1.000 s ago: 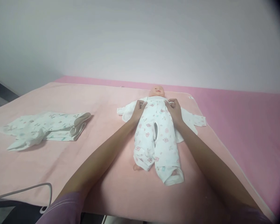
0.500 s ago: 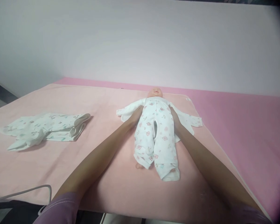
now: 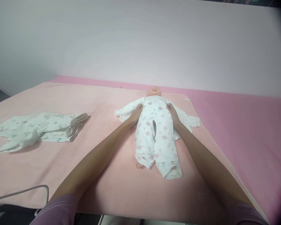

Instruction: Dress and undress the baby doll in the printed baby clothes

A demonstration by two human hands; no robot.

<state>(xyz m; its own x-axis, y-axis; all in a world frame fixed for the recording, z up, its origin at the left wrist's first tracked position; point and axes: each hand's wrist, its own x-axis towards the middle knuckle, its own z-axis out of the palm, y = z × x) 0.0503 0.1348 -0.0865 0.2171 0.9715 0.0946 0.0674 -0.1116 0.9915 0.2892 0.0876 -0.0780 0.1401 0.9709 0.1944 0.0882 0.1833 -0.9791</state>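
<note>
A baby doll [image 3: 154,91] lies on its back with its head toward the wall. White printed baby pants [image 3: 165,128] cover its legs and torso, reaching high up toward its chest. A white long-sleeved baby top [image 3: 131,107] spreads out beneath, its sleeves stretched to both sides. My left hand [image 3: 137,113] grips the left edge of the pants near the waist, fingers curled and partly hidden. At the opposite edge, my right hand [image 3: 173,113] is closed on the pants' side. One doll foot [image 3: 139,165] pokes from the left leg cuff; the right cuff hides the other foot.
A folded printed baby garment [image 3: 44,126] lies on the left of the pale pink mat [image 3: 103,184]. Brighter pink surface [image 3: 243,125] extends to the right, and a white wall [image 3: 140,43] rises behind. A pale cable [image 3: 25,189] loops over the near left edge.
My right hand's fingers have curled in at the edge of the pants. Both hands stay at the doll's sides. The whole view has shifted slightly.
</note>
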